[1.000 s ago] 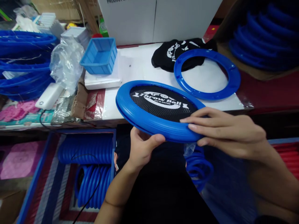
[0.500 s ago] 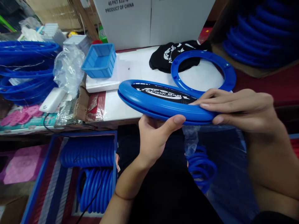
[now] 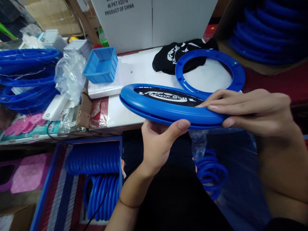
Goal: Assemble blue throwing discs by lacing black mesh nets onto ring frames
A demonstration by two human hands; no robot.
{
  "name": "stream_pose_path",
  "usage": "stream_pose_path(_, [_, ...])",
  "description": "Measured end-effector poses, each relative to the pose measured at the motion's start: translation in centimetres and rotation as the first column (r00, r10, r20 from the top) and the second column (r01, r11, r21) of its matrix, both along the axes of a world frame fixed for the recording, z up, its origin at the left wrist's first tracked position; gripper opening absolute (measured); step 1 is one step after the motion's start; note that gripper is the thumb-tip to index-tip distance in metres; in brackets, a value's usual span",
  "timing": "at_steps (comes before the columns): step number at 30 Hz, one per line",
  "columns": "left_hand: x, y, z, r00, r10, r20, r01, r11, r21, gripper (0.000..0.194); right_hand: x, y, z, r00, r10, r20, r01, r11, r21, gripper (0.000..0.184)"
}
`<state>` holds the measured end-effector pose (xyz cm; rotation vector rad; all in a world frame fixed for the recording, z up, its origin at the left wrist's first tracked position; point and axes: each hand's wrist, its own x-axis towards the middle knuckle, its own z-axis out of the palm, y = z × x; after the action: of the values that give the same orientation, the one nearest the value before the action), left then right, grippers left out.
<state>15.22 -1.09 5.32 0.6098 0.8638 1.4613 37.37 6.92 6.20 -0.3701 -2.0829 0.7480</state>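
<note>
A blue flying disc (image 3: 154,107) with a black printed fabric centre is held tilted above the front of the bench. My left hand (image 3: 158,141) supports it from below, thumb along the near rim, its other fingers mostly hidden underneath. My right hand (image 3: 255,110) pinches the right side of the rim, fingers on top and thumb at the lower edge. A dark gap runs along the near rim between its upper and lower parts. Just behind it lies a loose blue ring (image 3: 238,75), overlapping black printed fabric (image 3: 166,59).
A small blue bin (image 3: 101,65) stands at the back left. Stacked blue rings sit at left (image 3: 29,81) and in a box (image 3: 264,38) at right. Below the bench, a crate (image 3: 54,166) holds more rings. A white carton (image 3: 154,25) stands behind.
Both hands keep their hold on the disc, which has hardly moved. The view has shifted slightly.
</note>
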Motion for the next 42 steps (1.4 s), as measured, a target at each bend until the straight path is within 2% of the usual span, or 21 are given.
stream_pose_path(12, [-0.1, 0.4, 0.5, 0.998, 0.069, -0.003, -0.069, 0.997, -0.026, 0.071, -0.6, 0.0, 0.4, 0.999, -0.031, -0.026, 0.031, 0.999, 0.014, 0.038])
stream_pose_path(18, [-0.1, 0.4, 0.7, 0.998, 0.065, 0.001, -0.065, 0.998, -0.019, 0.072, -0.3, 0.4, 0.6, 1.000, 0.009, 0.003, -0.009, 1.000, 0.010, 0.039])
stream_pose_path(21, [-0.6, 0.2, 0.3, 1.000, 0.013, 0.004, -0.013, 0.999, -0.035, 0.074, -0.2, 0.4, 0.8, 0.998, 0.029, 0.050, -0.032, 0.999, 0.044, 0.045])
stream_pose_path(24, [-1.7, -0.3, -0.9, 0.999, -0.007, 0.036, 0.010, 0.997, -0.081, 0.073, -0.6, 0.0, 0.5, 0.987, 0.022, 0.162, -0.041, 0.993, 0.114, 0.052])
stream_pose_path(27, [-3.0, -0.8, -2.6, 0.997, 0.037, 0.062, -0.026, 0.984, -0.175, 0.070, -1.7, -0.9, -0.8, 0.963, -0.016, 0.267, -0.038, 0.980, 0.195, 0.055])
stream_pose_path(29, [-3.8, -1.1, -3.8, 0.995, 0.068, 0.067, -0.048, 0.964, -0.262, 0.070, -2.7, -1.6, -2.2, 0.956, -0.029, 0.290, -0.039, 0.973, 0.226, 0.050])
stream_pose_path(32, [-4.6, -1.3, -5.5, 0.993, 0.108, 0.055, -0.076, 0.910, -0.406, 0.070, -4.0, -2.5, -4.5, 0.949, -0.041, 0.313, -0.043, 0.965, 0.258, 0.040])
stream_pose_path(34, [-5.0, -1.4, -6.6, 0.991, 0.131, 0.027, -0.102, 0.872, -0.479, 0.065, -4.5, -3.0, -6.1, 0.941, -0.050, 0.335, -0.040, 0.965, 0.258, 0.041])
stream_pose_path(39, [-5.4, -1.6, -9.1, 0.989, 0.146, -0.024, -0.136, 0.825, -0.548, 0.054, -4.7, -4.3, -9.1, 0.934, -0.081, 0.349, 0.022, 0.985, 0.169, 0.054])
stream_pose_path(42, [-5.5, -1.7, -10.2, 0.985, 0.174, 0.002, -0.142, 0.812, -0.566, 0.052, -4.5, -5.0, -10.4, 0.932, -0.119, 0.344, 0.069, 0.986, 0.153, 0.052])
